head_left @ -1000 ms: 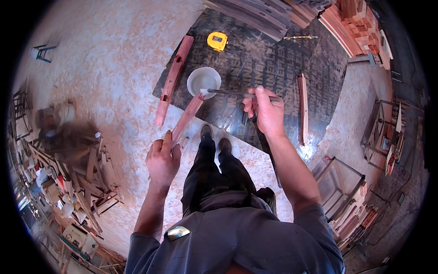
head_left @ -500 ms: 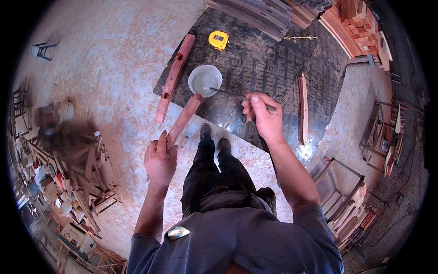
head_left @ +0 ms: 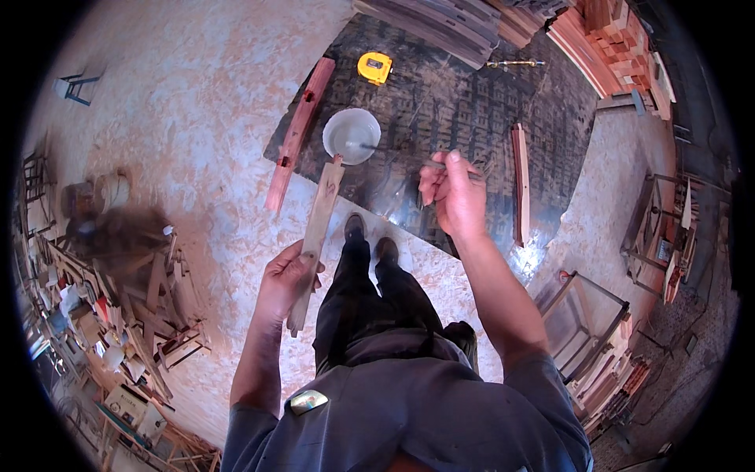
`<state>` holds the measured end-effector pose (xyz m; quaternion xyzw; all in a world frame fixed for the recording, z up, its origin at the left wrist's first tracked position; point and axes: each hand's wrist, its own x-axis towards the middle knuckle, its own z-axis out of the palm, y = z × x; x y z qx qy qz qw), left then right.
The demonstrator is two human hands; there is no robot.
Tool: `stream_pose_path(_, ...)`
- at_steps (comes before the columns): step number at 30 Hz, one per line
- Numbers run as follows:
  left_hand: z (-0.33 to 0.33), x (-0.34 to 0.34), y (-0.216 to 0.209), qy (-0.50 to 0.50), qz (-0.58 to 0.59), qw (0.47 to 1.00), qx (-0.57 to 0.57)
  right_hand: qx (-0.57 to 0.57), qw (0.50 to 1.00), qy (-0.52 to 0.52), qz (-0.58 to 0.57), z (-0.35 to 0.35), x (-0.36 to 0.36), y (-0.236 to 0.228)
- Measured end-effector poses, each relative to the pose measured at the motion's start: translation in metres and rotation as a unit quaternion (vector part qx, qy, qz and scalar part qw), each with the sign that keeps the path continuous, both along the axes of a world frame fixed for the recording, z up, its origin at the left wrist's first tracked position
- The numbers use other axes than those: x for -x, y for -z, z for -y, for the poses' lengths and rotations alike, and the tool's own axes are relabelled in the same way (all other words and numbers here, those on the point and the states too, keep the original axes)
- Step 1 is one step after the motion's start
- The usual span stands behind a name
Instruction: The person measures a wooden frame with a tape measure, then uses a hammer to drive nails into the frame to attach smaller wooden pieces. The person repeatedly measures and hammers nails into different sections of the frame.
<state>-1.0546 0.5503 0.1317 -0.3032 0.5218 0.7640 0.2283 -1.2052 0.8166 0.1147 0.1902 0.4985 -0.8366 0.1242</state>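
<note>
Now, the left hand [head_left: 292, 274] has its fingers closed around a wooden bar [head_left: 321, 208], pale face up, on the near side of the white bowl [head_left: 336, 128]. The bar's narrow tenon end sits right by the bowl's near rim; contact, I can't tell! Over to the bowl's right, the right hand [head_left: 458, 195] has bent fingers pinching a thin dark stick [head_left: 385, 149], its tip inside the bowl. Left of the bowl lies a reddish slotted bar [head_left: 299, 134]; beyond the bowl, a yellow tape measure [head_left: 375, 68].
</note>
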Motion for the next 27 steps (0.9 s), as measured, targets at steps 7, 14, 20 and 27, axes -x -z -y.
stream_pose_path(7, 0.024, -0.018, 0.008, -0.211, -0.207, 0.955, -0.026, 0.038, 0.999, 0.0, -0.003, 0.0, -0.003, -0.012)
stream_pose_path(14, 0.064, 0.007, -0.019, -0.427, -0.233, 0.873, -0.026, 0.115, 0.99, -0.047, -0.063, 0.002, -0.032, -0.04)
stream_pose_path(20, 0.049, -0.007, -0.017, -0.438, -0.237, 0.86, -0.113, -0.004, 0.981, -0.151, -0.124, -0.002, -0.075, -0.062)
stream_pose_path(27, 0.029, -0.022, -0.02, -0.389, -0.317, 0.854, -0.136, -0.116, 0.954, -0.215, -0.176, 0.001, -0.094, -0.074)
